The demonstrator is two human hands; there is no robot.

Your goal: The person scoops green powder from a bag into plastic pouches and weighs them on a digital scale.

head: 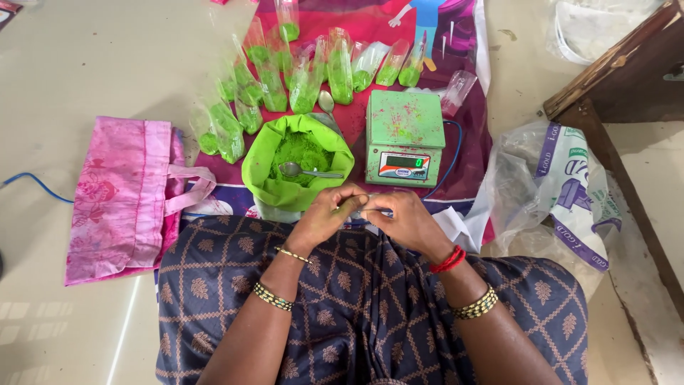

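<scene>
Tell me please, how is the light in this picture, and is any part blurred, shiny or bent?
Head view: soft, even daylight with faint shadows; the pale glossy floor shows window glare at lower left; the clear plastic pouches of green powder glint; the left hand and right hand are slightly soft; straight edges bow near the frame edges, a wide-lens effect.

Small clear plastic pouch [360,207]: thin, see-through, appears empty, mostly hidden by fingers. Pinched between left hand [322,214] and right hand [405,219], held over lap, just in front of green bag of powder and scale.
</scene>
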